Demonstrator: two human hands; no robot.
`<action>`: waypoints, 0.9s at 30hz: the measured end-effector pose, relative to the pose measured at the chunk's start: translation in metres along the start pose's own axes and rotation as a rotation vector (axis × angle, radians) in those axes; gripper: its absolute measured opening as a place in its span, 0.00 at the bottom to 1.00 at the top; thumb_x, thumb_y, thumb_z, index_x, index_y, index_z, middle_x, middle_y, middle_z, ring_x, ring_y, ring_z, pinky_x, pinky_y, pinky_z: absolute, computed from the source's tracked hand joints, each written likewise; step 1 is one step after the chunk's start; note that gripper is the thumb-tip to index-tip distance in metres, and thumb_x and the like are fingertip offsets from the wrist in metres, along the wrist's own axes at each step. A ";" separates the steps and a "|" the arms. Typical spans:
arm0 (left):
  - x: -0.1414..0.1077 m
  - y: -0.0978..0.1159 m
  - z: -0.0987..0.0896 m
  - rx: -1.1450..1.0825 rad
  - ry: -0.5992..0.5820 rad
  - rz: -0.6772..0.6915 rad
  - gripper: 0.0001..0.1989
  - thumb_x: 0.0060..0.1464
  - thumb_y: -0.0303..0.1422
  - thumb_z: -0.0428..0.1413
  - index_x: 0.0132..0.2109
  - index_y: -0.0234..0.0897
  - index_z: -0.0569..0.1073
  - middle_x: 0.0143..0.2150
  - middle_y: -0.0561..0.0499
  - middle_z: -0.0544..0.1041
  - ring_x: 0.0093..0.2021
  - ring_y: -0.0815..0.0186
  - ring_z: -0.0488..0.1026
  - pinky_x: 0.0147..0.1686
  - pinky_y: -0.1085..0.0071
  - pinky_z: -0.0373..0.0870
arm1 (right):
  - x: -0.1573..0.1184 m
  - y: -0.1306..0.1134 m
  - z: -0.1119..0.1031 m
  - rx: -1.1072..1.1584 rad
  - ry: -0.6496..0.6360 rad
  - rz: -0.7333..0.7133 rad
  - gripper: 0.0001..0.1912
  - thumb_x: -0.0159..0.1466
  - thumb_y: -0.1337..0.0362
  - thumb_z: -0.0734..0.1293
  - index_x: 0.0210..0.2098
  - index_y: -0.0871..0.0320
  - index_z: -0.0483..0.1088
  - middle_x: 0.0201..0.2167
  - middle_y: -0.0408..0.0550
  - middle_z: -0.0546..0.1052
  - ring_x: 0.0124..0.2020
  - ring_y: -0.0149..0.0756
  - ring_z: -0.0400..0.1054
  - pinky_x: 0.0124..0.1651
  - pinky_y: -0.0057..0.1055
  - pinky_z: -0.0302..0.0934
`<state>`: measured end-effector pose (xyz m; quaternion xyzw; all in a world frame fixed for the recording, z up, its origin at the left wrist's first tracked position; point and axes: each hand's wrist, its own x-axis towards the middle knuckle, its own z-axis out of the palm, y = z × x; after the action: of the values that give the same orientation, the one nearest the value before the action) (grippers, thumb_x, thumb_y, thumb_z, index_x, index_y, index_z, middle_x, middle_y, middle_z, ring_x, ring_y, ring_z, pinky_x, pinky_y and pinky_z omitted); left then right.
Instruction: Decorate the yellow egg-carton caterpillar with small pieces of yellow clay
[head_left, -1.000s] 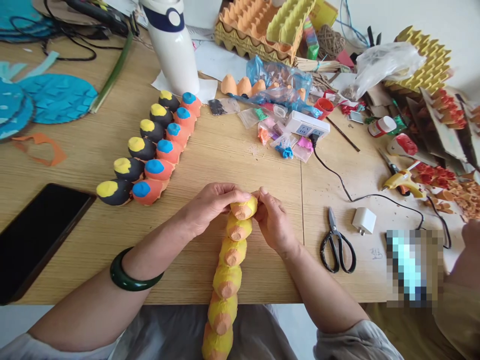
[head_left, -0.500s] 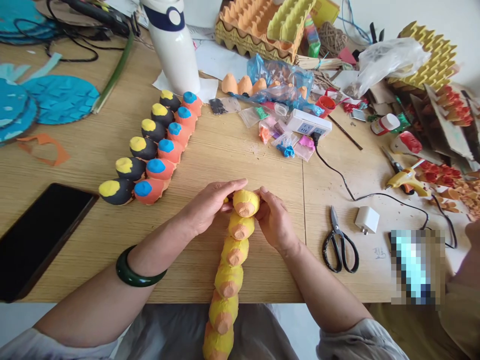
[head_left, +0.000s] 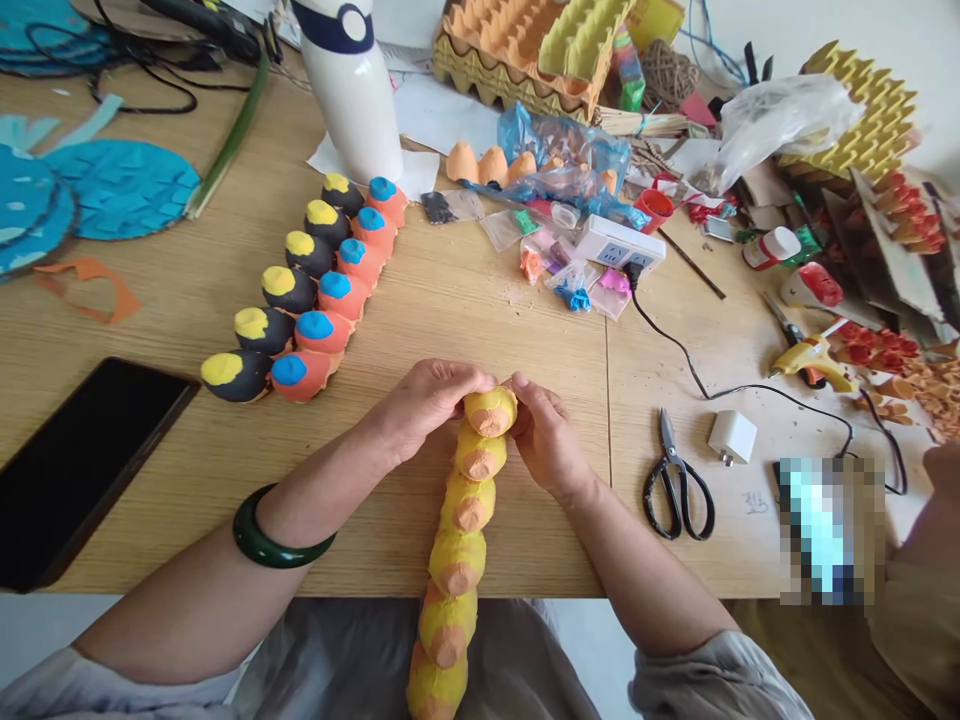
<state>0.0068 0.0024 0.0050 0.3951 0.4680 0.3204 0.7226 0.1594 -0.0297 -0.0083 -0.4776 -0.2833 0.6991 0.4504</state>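
Note:
A strip of egg-carton cups (head_left: 457, 560), coated in yellow clay with bare orange tips, runs from the table over its front edge toward my lap. My left hand (head_left: 431, 405) is closed at the left of the farthest cup, thumb and fingers pinching its far rim. From the right, my right hand (head_left: 551, 440) grips the same cup, its thumb near the top edge. Part of the fingers of both hands is hidden behind the cup. Farther left stand a black cup strip (head_left: 289, 290) with yellow tips and an orange-red strip (head_left: 330, 325) with blue tips, side by side.
A black phone (head_left: 90, 460) lies at left. Scissors (head_left: 675, 480), a white charger plug (head_left: 733, 437) and a cable are at right, near another person's arm (head_left: 930, 520). Behind are a power strip (head_left: 619, 243), clay packets, a white bottle (head_left: 352, 100) and egg trays (head_left: 517, 60).
My left thumb and fingers have moved in from beside the cup to its far rim, near my right thumb. The bit of yellow by my left fingers no longer shows. The view has shifted slightly.

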 end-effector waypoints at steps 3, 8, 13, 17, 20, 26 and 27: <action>-0.001 -0.001 0.001 0.019 0.018 0.005 0.21 0.48 0.43 0.64 0.20 0.37 0.65 0.22 0.56 0.63 0.27 0.70 0.60 0.29 0.73 0.60 | 0.001 -0.001 -0.002 0.059 -0.017 0.022 0.22 0.57 0.45 0.76 0.23 0.55 0.71 0.20 0.38 0.68 0.24 0.30 0.60 0.30 0.31 0.59; 0.002 0.001 -0.001 -0.042 -0.032 0.007 0.27 0.52 0.54 0.61 0.22 0.36 0.68 0.23 0.55 0.64 0.22 0.73 0.52 0.23 0.71 0.49 | 0.007 -0.003 -0.010 0.089 -0.033 0.075 0.17 0.56 0.51 0.77 0.24 0.55 0.72 0.21 0.39 0.72 0.24 0.31 0.62 0.31 0.32 0.59; 0.005 0.003 -0.008 -0.033 -0.167 0.002 0.26 0.50 0.50 0.65 0.20 0.36 0.66 0.21 0.56 0.58 0.23 0.73 0.49 0.25 0.70 0.47 | 0.012 -0.001 -0.013 0.095 -0.024 0.082 0.16 0.56 0.51 0.76 0.24 0.55 0.72 0.21 0.40 0.71 0.25 0.34 0.63 0.34 0.34 0.60; 0.004 0.005 -0.011 -0.016 -0.210 0.039 0.23 0.50 0.48 0.66 0.22 0.35 0.70 0.21 0.57 0.57 0.24 0.72 0.49 0.26 0.70 0.48 | 0.014 0.000 -0.013 0.150 0.005 0.074 0.19 0.57 0.47 0.74 0.23 0.53 0.68 0.20 0.39 0.69 0.24 0.34 0.61 0.33 0.33 0.59; 0.004 0.007 -0.011 -0.007 -0.161 0.070 0.23 0.51 0.47 0.65 0.21 0.36 0.68 0.21 0.57 0.56 0.24 0.72 0.49 0.26 0.69 0.48 | 0.013 -0.003 -0.012 0.176 -0.087 0.068 0.19 0.57 0.45 0.73 0.25 0.53 0.71 0.23 0.41 0.72 0.26 0.34 0.64 0.33 0.33 0.60; 0.003 0.007 -0.010 -0.077 -0.073 0.044 0.24 0.52 0.48 0.64 0.20 0.38 0.65 0.22 0.55 0.57 0.24 0.70 0.50 0.25 0.69 0.50 | 0.006 -0.006 -0.011 0.095 -0.150 0.004 0.18 0.57 0.46 0.74 0.29 0.53 0.73 0.27 0.41 0.73 0.30 0.35 0.65 0.38 0.33 0.61; 0.002 0.007 -0.009 -0.068 -0.069 0.041 0.24 0.51 0.48 0.64 0.20 0.38 0.65 0.22 0.54 0.57 0.24 0.70 0.50 0.24 0.69 0.50 | 0.005 -0.005 -0.012 0.096 -0.150 -0.001 0.18 0.57 0.46 0.76 0.28 0.53 0.72 0.26 0.41 0.72 0.29 0.34 0.64 0.37 0.33 0.61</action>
<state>-0.0015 0.0103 0.0083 0.3906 0.4236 0.3371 0.7445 0.1712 -0.0235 -0.0106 -0.4017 -0.2828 0.7456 0.4503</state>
